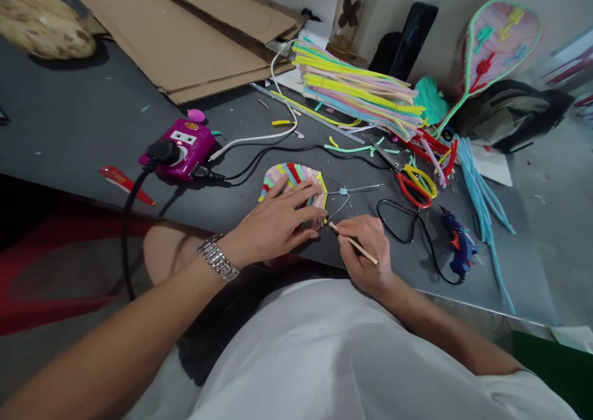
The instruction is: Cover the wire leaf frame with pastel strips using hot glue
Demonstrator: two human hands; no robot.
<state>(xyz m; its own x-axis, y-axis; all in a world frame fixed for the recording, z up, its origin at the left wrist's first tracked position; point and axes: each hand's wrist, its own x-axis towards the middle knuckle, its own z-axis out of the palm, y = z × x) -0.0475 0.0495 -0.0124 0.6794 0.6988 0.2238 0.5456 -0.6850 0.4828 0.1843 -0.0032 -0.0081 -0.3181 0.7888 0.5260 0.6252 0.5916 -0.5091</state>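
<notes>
My left hand [278,219] lies flat, fingers spread, on a small fan-shaped piece [290,174] woven from pastel pipe cleaners on a thin wire frame [345,193]. A metal watch sits on that wrist. My right hand [365,247] pinches a thin wooden stick [354,244] like a pen, its tip touching the lower edge of the woven piece next to my left fingertips. Both hands rest at the near edge of the grey table [83,130].
A magenta power strip [183,148] with cables lies to the left. Right of my hands are scissors [417,185] and a blue glue gun [458,242]. A pile of pipe cleaners [361,92], a finished fan [498,43], cardboard [185,31] and a bottle [352,9] stand behind.
</notes>
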